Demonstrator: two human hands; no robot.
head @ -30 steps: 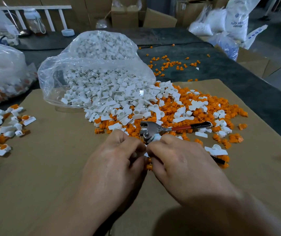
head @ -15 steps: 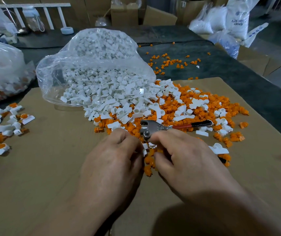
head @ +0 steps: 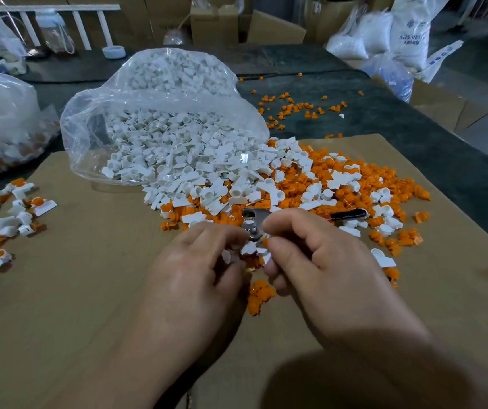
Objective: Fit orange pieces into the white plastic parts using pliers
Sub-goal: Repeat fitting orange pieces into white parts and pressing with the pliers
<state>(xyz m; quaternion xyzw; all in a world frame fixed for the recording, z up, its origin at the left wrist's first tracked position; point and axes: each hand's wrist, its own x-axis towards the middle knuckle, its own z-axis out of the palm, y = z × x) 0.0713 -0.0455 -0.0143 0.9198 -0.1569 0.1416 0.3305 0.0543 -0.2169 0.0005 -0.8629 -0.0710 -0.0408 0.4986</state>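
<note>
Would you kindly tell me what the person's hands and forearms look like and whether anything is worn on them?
The left hand and right hand are both bare: no gloves, rings or watch visible. No sleeve shows on either arm up to the picture's lower edge.

text | white sack (head: 411,33): blue print, first letters look like "AD"; rest too blurred to read

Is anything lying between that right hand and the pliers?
Nothing visible does. The pliers lie on the pile just beyond the right hand. That hand and the left hand pinch white parts, though.
</note>
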